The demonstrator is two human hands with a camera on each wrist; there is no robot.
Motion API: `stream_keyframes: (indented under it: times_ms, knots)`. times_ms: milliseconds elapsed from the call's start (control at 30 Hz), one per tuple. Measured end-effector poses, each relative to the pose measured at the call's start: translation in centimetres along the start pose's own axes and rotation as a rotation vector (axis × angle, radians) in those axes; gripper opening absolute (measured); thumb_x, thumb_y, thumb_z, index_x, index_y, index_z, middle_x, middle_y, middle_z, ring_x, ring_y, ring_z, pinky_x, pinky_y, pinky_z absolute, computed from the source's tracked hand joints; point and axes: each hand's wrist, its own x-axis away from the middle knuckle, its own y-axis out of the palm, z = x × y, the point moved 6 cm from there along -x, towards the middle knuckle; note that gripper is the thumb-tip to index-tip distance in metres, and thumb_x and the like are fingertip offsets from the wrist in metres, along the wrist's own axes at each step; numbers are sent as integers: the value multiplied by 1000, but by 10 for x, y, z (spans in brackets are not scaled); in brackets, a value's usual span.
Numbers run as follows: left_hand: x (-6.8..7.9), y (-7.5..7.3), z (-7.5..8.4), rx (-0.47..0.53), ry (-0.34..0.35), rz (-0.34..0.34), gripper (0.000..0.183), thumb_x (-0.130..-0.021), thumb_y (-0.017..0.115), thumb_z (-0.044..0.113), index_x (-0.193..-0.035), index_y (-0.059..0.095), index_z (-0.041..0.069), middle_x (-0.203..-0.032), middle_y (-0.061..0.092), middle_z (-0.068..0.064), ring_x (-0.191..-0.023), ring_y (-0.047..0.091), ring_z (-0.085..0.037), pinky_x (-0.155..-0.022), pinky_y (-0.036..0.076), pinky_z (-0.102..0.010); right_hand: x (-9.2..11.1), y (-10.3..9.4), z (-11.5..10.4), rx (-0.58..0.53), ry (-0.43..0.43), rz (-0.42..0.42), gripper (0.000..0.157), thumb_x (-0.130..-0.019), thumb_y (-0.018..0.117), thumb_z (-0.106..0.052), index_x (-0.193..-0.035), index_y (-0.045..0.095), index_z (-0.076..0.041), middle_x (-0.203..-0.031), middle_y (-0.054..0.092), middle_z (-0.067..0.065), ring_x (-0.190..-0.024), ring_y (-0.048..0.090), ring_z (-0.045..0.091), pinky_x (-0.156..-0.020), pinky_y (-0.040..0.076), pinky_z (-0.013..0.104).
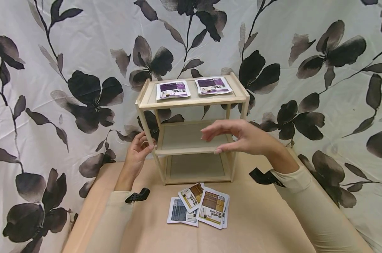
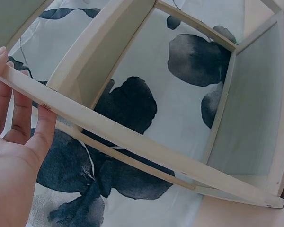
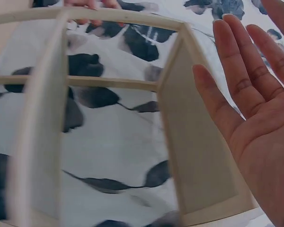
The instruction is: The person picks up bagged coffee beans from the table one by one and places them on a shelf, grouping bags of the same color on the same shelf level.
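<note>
The three-tier wooden shelf (image 1: pixel 191 103) stands on the table (image 1: pixel 251 196). The left hand (image 1: pixel 136 154) pinches its left front post (image 1: pixel 143 121) between thumb and fingers. The right hand (image 1: pixel 241 135), released and holding nothing, is positioned before the middle tier (image 1: pixel 181 137). Two purple-labelled packets (image 1: pixel 173 90) lie on the top tier (image 1: pixel 193 93); further packets (image 1: pixel 211 207) overlap in front.
</note>
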Motion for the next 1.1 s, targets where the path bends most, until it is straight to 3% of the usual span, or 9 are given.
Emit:
stream_keyframes:
  times_ms: [167, 367, 500, 667, 733, 900, 1100]
  knots:
    - [2, 0, 0, 8, 4, 13, 55, -96, 59, -12, -142, 54, 17, -120, 60, -15, -106, 58, -25, -93, 56, -30, 15, 20, 23, -105, 36, 8, 54, -87, 78, -1, -138, 60, -8, -127, 67, 7, -119, 64, 23, -103, 52, 36]
    - [5, 1, 1, -19, 0, 23, 56, -96, 60, -10, -146, 50, 12, -118, 63, -6, -105, 57, -24, -92, 54, -28, 32, 45, 45, -230, 82, 29, 52, -88, 76, 1, -137, 60, -6, -126, 66, 17, -118, 64, 32, -101, 53, 38]
    - [6, 2, 1, -12, 7, 22, 57, -95, 60, -11, -145, 51, 14, -119, 62, -10, -105, 58, -23, -93, 55, -29, 43, 61, 58, -293, 123, 41, 51, -90, 75, -1, -138, 59, -6, -126, 66, 18, -118, 63, 36, -99, 55, 38]
    - [6, 3, 1, 15, 10, 16, 57, -95, 59, -13, -144, 52, 16, -117, 63, -6, -104, 59, -22, -92, 56, -30, 55, 76, 76, -305, 174, 61, 50, -90, 75, -4, -137, 59, -8, -126, 66, 16, -117, 64, 32, -99, 55, 36]
    - [6, 3, 2, 17, 11, 15, 57, -95, 58, -13, -145, 50, 12, -115, 64, -2, -103, 59, -22, -92, 56, -30, 59, 82, 82, -298, 187, 68, 49, -91, 75, -5, -137, 60, -10, -126, 66, 17, -116, 64, 33, -98, 55, 35]
    - [5, 4, 4, 2, 17, 9, 58, -95, 58, -14, -148, 47, 8, -116, 64, -1, -103, 59, -20, -92, 56, -30, 72, 97, 101, -309, 207, 79, 47, -93, 72, -3, -137, 59, -10, -126, 66, 16, -114, 62, 41, -97, 55, 33]
    - [5, 3, 2, -7, 7, 14, 58, -95, 58, -13, -148, 46, 8, -115, 64, 0, -103, 59, -18, -92, 56, -29, 86, 115, 123, -365, 273, 98, 46, -93, 70, 0, -137, 59, -7, -124, 67, 12, -113, 62, 43, -97, 55, 41]
